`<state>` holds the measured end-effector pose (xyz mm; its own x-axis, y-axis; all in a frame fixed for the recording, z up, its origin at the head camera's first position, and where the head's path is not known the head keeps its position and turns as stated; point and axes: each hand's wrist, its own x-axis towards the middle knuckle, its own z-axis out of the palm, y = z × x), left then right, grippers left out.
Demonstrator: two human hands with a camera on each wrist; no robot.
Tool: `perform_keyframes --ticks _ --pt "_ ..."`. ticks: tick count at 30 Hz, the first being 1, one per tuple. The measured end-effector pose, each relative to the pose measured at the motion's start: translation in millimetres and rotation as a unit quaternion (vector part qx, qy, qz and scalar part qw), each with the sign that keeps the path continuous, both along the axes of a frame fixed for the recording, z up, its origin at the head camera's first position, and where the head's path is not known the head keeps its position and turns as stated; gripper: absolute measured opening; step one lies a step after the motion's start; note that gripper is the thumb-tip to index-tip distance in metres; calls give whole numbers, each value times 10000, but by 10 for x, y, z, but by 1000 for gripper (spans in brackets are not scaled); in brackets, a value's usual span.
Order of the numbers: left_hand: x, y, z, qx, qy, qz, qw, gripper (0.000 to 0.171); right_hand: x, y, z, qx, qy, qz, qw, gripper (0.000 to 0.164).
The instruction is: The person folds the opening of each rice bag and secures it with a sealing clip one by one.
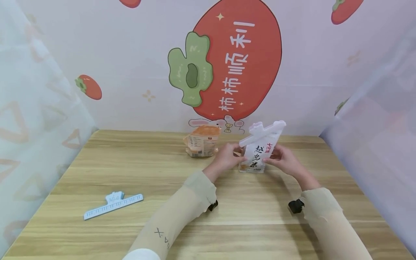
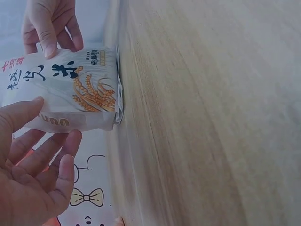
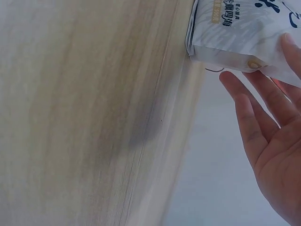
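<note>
Two hands hold a white rice bag [image 1: 256, 157] upright on a tabletop, a pale pink clip [image 1: 260, 133] slanting across its top. We see the left hand [image 1: 227, 159] and the right hand [image 1: 287, 162] clamped lightly on opposite sides of the bag, thumbs on the printed front and fingers curling behind. Steadying it well, in our judgement, calls for even, gentle pressure from both sides, the base kept flat, and the grip low enough to leave the clip alone; a hard squeeze could buckle the soft pack or tip it. Left of the bag we find an orange packet [image 1: 203, 142], with a light-blue clip [image 1: 113, 205] farther left and nearer the person. The wood-grain table [image 1: 247, 231] spreads out in front of the bag, while behind it we note a pale backdrop [image 1: 130, 39] bearing a large red fruit print [image 1: 256, 72], with pale sheeting on either side.
</note>
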<state>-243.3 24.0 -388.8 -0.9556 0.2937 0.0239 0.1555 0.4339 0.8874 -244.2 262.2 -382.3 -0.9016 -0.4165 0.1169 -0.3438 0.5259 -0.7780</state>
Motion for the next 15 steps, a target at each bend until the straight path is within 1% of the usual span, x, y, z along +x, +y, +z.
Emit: perform_keyframes --ticks 4,8,12,15 --pt "-5 -21 -24 50 -66 8 10000 35 40 -9 15 -167 -16 -26 9999 50" --pt "19 -78 -40 183 -131 38 9997 37 94 32 33 -317 -1 -109 9994 54" --pt "48 -176 -45 367 -33 40 9993 37 134 90 49 -448 107 -201 9987 53" --pt "84 -268 -29 381 17 -9 9993 36 182 119 73 -526 303 -275 9978 51"
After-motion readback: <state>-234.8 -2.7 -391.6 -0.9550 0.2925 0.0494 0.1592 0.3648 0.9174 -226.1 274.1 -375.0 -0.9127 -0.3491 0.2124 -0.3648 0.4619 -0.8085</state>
